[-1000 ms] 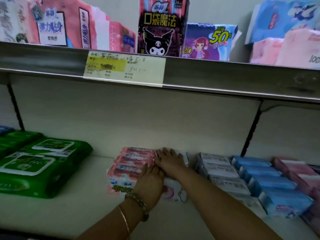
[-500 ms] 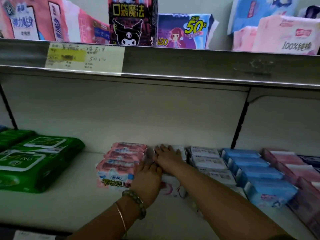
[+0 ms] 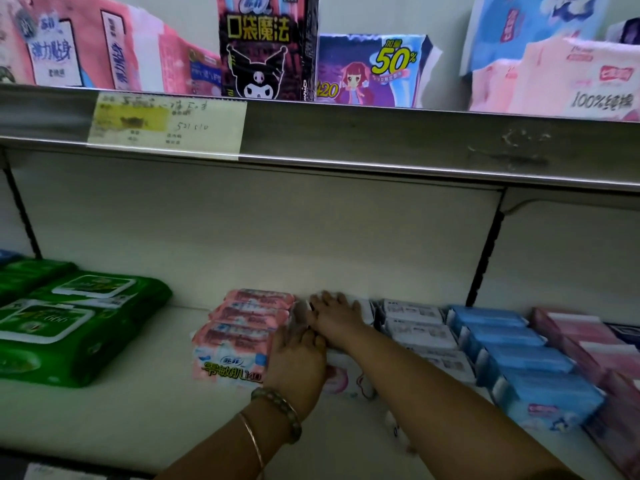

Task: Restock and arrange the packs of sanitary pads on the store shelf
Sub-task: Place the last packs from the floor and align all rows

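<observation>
While both arms reach in over the lower shelf (image 3: 131, 414), the hands lie on a row of white packs (image 3: 346, 377) just to the right of the pink packs (image 3: 242, 327), the two rows touching side to side. The left hand (image 3: 298, 358) rests palm down towards the front of the white row. Its fingers are straight and close together, lying right along the seam with the pink packs, and it grips nothing. The right hand (image 3: 334, 315) lies flat further back, about level with the rearmost pink pack. Its fingers are spread on top of the wrapper and not curled round it. A bead bracelet (image 3: 280, 410) and a thin bangle (image 3: 252, 441) sit on the left wrist, nearer to me than the pink packs. Further right of the pink packs, past the white row, come grey-white packs (image 3: 415, 327), then blue packs (image 3: 519, 358), then pink boxes (image 3: 588, 341), each row running front to back. Well to the left of the pink packs, with bare shelf between, lie green packs (image 3: 79, 327). Above the pink packs runs the metal edge of the upper shelf (image 3: 381, 147), carrying a pale price label (image 3: 166, 126). Higher still, a black cartoon pack (image 3: 266, 46) stands upright beside a purple pack (image 3: 370, 71).
</observation>
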Tool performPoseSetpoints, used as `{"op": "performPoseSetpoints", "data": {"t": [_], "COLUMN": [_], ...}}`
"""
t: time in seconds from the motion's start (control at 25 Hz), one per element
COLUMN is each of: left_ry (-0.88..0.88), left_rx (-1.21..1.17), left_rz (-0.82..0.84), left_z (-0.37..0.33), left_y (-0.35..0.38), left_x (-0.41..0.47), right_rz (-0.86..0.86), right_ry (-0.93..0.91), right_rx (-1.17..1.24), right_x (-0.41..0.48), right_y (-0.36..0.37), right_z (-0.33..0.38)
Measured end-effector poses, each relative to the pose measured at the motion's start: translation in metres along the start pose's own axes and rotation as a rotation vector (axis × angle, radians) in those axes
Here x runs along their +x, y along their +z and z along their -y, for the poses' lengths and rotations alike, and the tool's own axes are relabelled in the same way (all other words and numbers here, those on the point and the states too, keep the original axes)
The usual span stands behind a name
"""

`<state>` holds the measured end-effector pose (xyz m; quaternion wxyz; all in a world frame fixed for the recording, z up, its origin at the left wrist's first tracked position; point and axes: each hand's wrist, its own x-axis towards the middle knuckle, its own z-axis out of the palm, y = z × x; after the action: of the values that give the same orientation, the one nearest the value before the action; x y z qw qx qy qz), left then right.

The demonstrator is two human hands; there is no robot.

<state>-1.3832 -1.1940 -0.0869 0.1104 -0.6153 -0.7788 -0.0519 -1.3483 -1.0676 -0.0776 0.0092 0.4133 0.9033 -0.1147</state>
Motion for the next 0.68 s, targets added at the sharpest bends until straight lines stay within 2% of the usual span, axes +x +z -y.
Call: {"op": "performPoseSetpoints", "data": {"t": [0.2, 0.36, 0.52, 0.68], "left_ry": [-0.041, 0.006, 0.019, -0.101], "left_rx": [-0.067, -0.139, -0.052, -0.027], "left_rz": [0.007, 0.077, 0.057, 0.075], "left_z": [0.004, 0.014, 0.038, 0.073], "left_y": [-0.002, -0.003, -0.007, -0.014], "left_x": [0.002, -0.009, -0.025, -0.038], "right_rz": [-0.015, -0.006, -0.163, -0.299], "right_ry": [-0.005, -0.011, -0.029, -0.181], "right_rx": [-0.006, 0.001, 0.02, 0.003], "right_x": [0.004, 0.005, 0.003, 0.0], "right_y": [0.001, -0.007, -0.021, -0.017], "right_z": [-0.001, -0.003, 0.025, 0.08]}}
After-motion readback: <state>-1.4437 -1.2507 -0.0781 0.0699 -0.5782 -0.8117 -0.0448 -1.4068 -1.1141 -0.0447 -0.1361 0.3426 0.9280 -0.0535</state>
